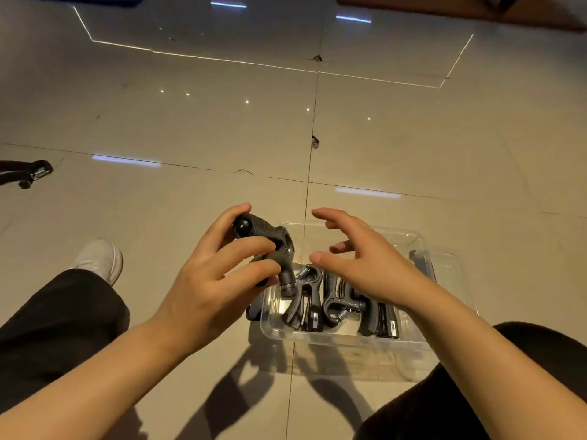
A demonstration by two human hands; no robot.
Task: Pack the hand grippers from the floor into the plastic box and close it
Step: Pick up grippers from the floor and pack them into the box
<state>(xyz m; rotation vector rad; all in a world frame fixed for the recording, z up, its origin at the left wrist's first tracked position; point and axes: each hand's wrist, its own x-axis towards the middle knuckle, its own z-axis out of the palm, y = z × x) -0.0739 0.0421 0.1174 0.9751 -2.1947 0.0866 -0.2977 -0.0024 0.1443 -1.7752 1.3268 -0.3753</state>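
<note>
My left hand [219,274] grips a black hand gripper [270,246] just above the left end of a clear plastic box [346,339] on the floor. Inside the box lie black hand grippers, among them one on the left [305,300] and one in the middle [343,304]. My right hand [359,258] hovers over the box with fingers spread and loosely bent, holding nothing. Another black hand gripper [30,173] lies on the tiles at the far left edge. The clear lid [451,268] seems to lie under or behind the box at its right side.
Glossy beige floor tiles stretch ahead with light reflections. My legs in dark trousers frame the box on both sides, and a white shoe [101,258] sits to the left. A brown furniture edge [460,11] runs along the top right.
</note>
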